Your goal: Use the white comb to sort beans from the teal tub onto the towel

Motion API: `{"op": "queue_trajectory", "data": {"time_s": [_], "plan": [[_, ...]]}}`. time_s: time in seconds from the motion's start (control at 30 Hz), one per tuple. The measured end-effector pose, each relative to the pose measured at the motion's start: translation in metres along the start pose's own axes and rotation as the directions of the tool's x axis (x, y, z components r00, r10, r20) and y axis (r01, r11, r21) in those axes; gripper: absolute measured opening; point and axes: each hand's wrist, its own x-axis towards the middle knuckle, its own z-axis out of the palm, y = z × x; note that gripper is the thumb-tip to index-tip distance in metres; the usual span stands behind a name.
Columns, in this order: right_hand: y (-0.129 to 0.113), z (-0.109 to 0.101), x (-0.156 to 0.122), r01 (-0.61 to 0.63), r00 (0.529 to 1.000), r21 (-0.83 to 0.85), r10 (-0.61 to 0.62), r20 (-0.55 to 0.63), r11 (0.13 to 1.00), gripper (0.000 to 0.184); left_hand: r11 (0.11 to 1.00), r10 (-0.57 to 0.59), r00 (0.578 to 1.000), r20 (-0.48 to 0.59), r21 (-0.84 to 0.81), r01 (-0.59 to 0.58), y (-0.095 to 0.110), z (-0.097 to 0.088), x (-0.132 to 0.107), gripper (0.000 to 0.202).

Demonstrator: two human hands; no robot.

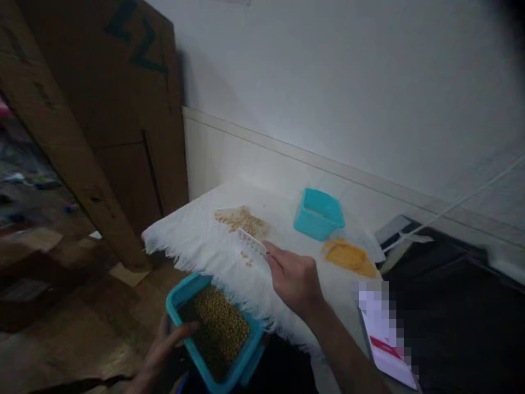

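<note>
**White tool (251, 241) over cloth, tub (255, 331) at the edge**

My right hand (297, 279) pinches one end of the tool; it looks light and stiff, best held there. My left hand (170, 342) clamps the tub's near rim, thumb inside, fingers mostly hidden. Loaded with beans (223, 323), the tub should feel heavy and its smooth wall slippery, so a firm rim grip suits. Beyond, loose grains (244, 219) lie on soft fringed cloth (197, 235), then a smaller blue container (311, 223) beside a yellow piece (348, 256).
</note>
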Motion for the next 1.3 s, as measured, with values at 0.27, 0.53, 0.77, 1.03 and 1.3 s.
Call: {"op": "queue_trajectory", "data": {"time_s": [0.27,0.53,0.77,1.03,1.3], "plan": [[-0.005,-0.009,-0.004,0.007,1.000,0.062,-0.008,0.017,0.998,0.036,0.999,-0.042,0.999,0.014,-0.020,0.042,0.004,-0.004,0.001,0.110],[-0.023,-0.038,-0.023,0.022,0.999,-0.077,-0.019,0.039,0.997,0.034,0.999,-0.038,0.999,0.010,-0.007,0.038,0.013,-0.003,-0.008,0.100],[-0.035,-0.039,-0.027,0.050,0.998,-0.015,-0.050,0.025,0.999,0.033,0.999,-0.031,0.999,-0.023,0.013,0.031,0.022,0.005,-0.017,0.086],[-0.038,-0.040,-0.032,0.059,0.998,0.011,-0.059,-0.015,0.998,0.036,1.000,-0.014,1.000,-0.011,0.013,0.014,0.021,0.004,-0.015,0.081],[-0.053,-0.041,-0.033,0.075,0.997,0.104,-0.073,-0.024,0.992,0.040,1.000,-0.021,1.000,-0.004,0.022,0.021,0.020,0.000,-0.008,0.089]]}}
